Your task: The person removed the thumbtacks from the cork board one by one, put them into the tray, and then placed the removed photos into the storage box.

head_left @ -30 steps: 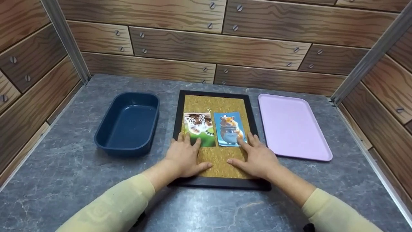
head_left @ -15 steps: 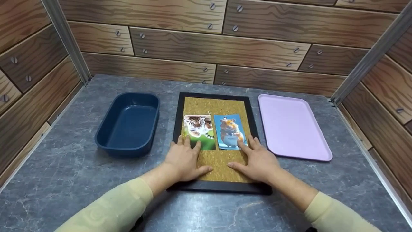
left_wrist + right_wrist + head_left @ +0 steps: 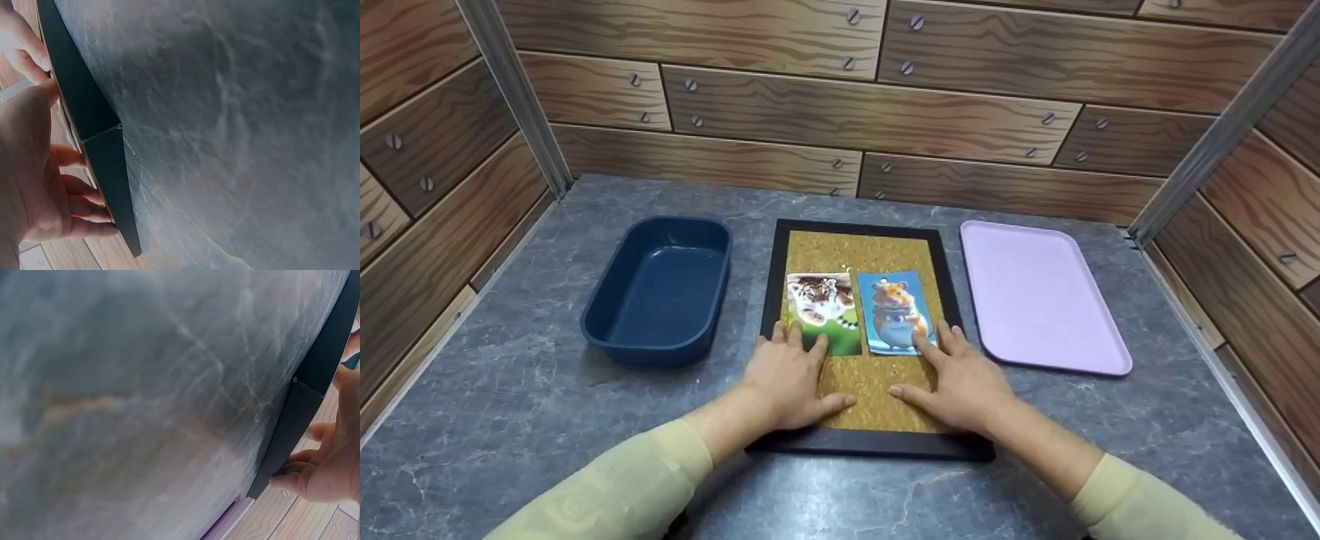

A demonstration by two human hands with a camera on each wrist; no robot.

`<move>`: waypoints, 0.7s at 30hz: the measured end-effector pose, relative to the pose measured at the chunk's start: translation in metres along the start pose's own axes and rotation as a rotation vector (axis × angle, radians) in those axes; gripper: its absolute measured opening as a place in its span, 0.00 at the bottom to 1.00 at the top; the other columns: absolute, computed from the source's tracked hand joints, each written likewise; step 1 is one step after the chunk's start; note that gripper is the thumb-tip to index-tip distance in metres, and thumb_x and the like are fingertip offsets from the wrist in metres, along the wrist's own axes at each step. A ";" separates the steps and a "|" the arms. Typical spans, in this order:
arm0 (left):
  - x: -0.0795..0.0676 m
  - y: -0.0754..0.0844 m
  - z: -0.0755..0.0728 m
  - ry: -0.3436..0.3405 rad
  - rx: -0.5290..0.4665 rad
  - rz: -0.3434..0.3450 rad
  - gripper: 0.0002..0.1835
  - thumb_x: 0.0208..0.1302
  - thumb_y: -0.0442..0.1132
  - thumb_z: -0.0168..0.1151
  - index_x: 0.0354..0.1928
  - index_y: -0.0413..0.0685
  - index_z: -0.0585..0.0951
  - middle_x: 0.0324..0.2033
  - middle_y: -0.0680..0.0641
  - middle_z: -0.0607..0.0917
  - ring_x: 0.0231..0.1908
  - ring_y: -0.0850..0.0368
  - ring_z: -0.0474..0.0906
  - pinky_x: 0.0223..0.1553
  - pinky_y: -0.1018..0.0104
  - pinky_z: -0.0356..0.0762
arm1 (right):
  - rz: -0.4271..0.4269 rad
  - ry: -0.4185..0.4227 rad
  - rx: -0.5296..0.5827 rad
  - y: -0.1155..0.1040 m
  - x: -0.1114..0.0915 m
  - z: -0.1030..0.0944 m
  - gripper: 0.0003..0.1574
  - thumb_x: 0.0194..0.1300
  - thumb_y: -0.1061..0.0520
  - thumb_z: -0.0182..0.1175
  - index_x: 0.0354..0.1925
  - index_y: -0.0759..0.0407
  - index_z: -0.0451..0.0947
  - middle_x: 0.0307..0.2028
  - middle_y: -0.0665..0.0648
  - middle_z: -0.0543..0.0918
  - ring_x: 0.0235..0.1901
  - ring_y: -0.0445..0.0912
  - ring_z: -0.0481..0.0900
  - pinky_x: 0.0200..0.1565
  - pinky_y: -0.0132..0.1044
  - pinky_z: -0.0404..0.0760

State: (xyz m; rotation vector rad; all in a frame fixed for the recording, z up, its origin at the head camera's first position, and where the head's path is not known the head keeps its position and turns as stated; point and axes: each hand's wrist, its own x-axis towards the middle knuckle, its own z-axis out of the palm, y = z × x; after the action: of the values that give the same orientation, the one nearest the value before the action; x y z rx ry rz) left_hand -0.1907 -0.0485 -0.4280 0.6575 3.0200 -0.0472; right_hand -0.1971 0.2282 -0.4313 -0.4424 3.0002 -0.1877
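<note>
A cork board (image 3: 877, 394) with a black frame lies flat in the middle of the table, under both hands. My left hand (image 3: 787, 379) rests on its left side with fingers spread, the fingertips at the lower edge of a tiger picture (image 3: 823, 304). On the right side rests my right hand (image 3: 964, 382), fingers also spread, one fingertip touching a hamster picture (image 3: 894, 307). The two pictures sit side by side on the cork, with a tiny shiny spot near the top of each. In both wrist views the black frame's (image 3: 109, 163) outer edge shows beside the fingers.
A deep dark blue bin (image 3: 656, 292) stands left of the board. To the right lies a shallow lilac tray (image 3: 1046, 296). The grey marbled table (image 3: 840, 499) is bounded by wood-patterned walls (image 3: 780, 105) at the back and sides.
The cork board with its two pictures has slid slightly toward me, both hands moving along with it. The bin and tray have stayed in place.
</note>
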 end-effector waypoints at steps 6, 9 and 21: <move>-0.001 0.000 0.001 0.001 -0.007 0.003 0.58 0.65 0.85 0.43 0.81 0.48 0.67 0.73 0.24 0.67 0.72 0.23 0.66 0.64 0.31 0.73 | -0.003 0.007 0.012 0.000 -0.002 0.002 0.64 0.67 0.15 0.52 0.83 0.54 0.60 0.80 0.75 0.54 0.78 0.72 0.53 0.70 0.70 0.67; -0.002 0.000 0.002 0.004 -0.018 0.004 0.58 0.65 0.85 0.43 0.81 0.48 0.67 0.73 0.24 0.67 0.71 0.23 0.66 0.63 0.31 0.73 | 0.002 0.009 0.016 0.000 -0.002 0.003 0.64 0.67 0.15 0.53 0.83 0.53 0.60 0.80 0.74 0.54 0.79 0.71 0.53 0.70 0.69 0.67; -0.005 -0.004 0.001 0.038 -0.124 0.000 0.59 0.63 0.84 0.51 0.82 0.46 0.63 0.76 0.23 0.61 0.72 0.20 0.62 0.67 0.29 0.69 | 0.003 0.000 0.027 0.000 0.000 0.001 0.65 0.66 0.14 0.53 0.83 0.52 0.59 0.80 0.75 0.54 0.79 0.70 0.52 0.72 0.67 0.65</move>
State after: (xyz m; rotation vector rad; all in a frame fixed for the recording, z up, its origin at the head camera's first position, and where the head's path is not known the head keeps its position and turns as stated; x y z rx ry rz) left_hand -0.1877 -0.0539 -0.4290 0.6548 3.0278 0.1531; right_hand -0.1969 0.2281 -0.4319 -0.4346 2.9947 -0.2281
